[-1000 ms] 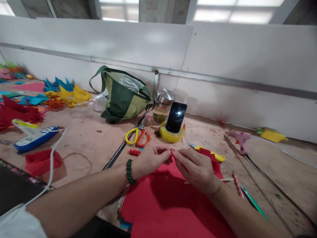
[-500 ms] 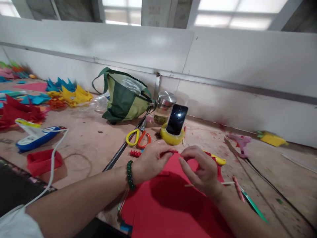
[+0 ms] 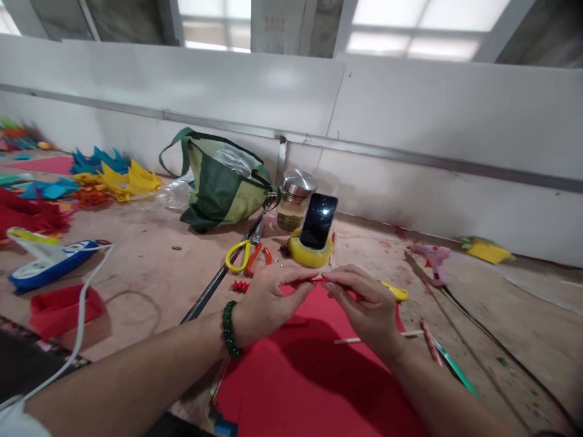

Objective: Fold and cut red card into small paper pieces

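My left hand (image 3: 268,298), with a green bead bracelet (image 3: 228,331) at the wrist, and my right hand (image 3: 364,300) meet over a large red paper sheet (image 3: 314,376). Both pinch a small red paper piece (image 3: 319,280) between thumb and fingertips, holding it just above the sheet. A few finished small red folded pieces (image 3: 240,285) lie left of my left hand. A yellow utility knife (image 3: 395,292) lies partly hidden behind my right hand.
Yellow-and-orange scissors (image 3: 243,255), a long metal ruler (image 3: 218,278), a phone (image 3: 319,221) in a yellow tape roll (image 3: 310,256), a jar (image 3: 294,200), a green bag (image 3: 218,182), a pink glue gun (image 3: 430,258) with black cord, a blue power strip (image 3: 45,264), coloured paper shapes (image 3: 113,176).
The camera view shifted slightly. My right hand's fingers lifted off, then closed again on the red piece, which now looks rolled thinner between both hands.
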`<state>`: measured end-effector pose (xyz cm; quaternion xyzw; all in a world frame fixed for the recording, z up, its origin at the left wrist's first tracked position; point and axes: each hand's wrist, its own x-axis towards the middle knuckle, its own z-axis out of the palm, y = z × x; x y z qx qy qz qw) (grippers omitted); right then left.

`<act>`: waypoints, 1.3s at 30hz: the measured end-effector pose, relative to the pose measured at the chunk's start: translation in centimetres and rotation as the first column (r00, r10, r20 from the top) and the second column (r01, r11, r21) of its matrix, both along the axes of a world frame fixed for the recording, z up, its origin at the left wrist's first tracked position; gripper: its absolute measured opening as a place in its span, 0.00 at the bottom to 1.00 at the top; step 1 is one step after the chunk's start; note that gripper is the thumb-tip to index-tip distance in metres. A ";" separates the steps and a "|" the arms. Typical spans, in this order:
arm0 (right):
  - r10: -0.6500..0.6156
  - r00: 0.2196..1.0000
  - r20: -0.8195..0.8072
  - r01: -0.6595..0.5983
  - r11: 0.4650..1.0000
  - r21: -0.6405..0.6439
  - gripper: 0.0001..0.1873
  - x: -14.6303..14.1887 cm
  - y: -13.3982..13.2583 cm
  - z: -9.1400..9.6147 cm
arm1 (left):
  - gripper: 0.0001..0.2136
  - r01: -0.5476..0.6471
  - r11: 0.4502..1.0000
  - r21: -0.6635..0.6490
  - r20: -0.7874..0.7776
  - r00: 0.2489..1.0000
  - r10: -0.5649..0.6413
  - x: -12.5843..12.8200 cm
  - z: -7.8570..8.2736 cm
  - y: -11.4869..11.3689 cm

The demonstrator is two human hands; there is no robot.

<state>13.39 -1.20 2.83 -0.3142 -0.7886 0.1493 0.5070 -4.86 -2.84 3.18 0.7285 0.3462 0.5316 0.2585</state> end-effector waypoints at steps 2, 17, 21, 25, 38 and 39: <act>0.012 1.000 -0.007 -0.012 1.000 0.009 0.08 0.0 0.0 0.0 | 0.09 -0.009 1.000 0.022 0.011 1.000 0.008 0.0 -0.1 0.0; 0.029 0.999 -0.017 -0.029 1.000 0.011 0.06 -0.2 -0.2 0.2 | 0.12 0.040 0.999 -0.016 0.026 0.999 -0.039 0.1 -0.4 -0.1; 0.035 0.999 0.000 -0.035 0.999 0.026 0.07 -0.4 -0.3 0.4 | 0.12 0.081 0.995 -0.056 0.060 0.995 -0.077 0.2 -0.4 -0.1; 0.028 1.000 -0.002 -0.028 0.999 0.018 0.07 -0.4 -0.4 0.4 | 0.10 0.095 0.987 -0.129 0.130 0.988 -0.078 0.2 -0.4 0.0; 0.043 0.999 -0.013 -0.043 0.999 -0.005 0.07 -0.1 -0.3 -0.2 | 0.07 0.045 0.993 -0.114 0.070 0.997 -0.037 0.0 0.1 -0.2; 0.044 0.999 -0.015 -0.044 0.999 -0.002 0.07 -0.1 -0.3 -0.2 | 0.07 0.048 0.992 -0.114 0.067 0.997 -0.040 0.1 0.1 -0.2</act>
